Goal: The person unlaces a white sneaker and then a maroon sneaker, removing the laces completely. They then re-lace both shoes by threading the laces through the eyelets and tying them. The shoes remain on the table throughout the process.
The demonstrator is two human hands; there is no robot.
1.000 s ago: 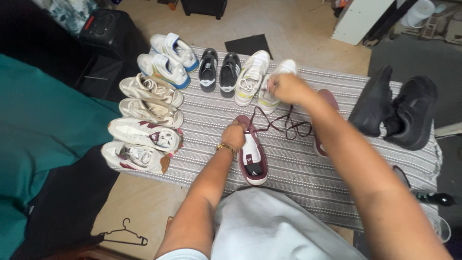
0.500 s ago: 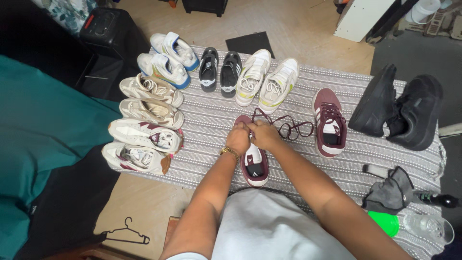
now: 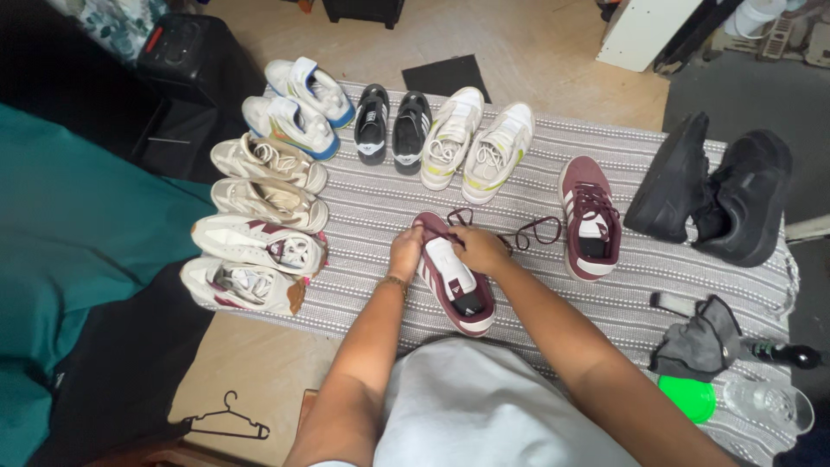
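right hand (image 3: 481, 251): back from far sneakers | now on maroon shoe (image 3: 456, 277) | lace (image 3: 519, 235) slack

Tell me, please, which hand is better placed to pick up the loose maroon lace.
Probably the right hand: the lace trails to its side of the maroon shoe, while the left hand grips the shoe's opposite edge.

Maroon sneaker (image 3: 456, 290) – white tongue, lace (image 3: 519, 233) loose – lying on striped mat.
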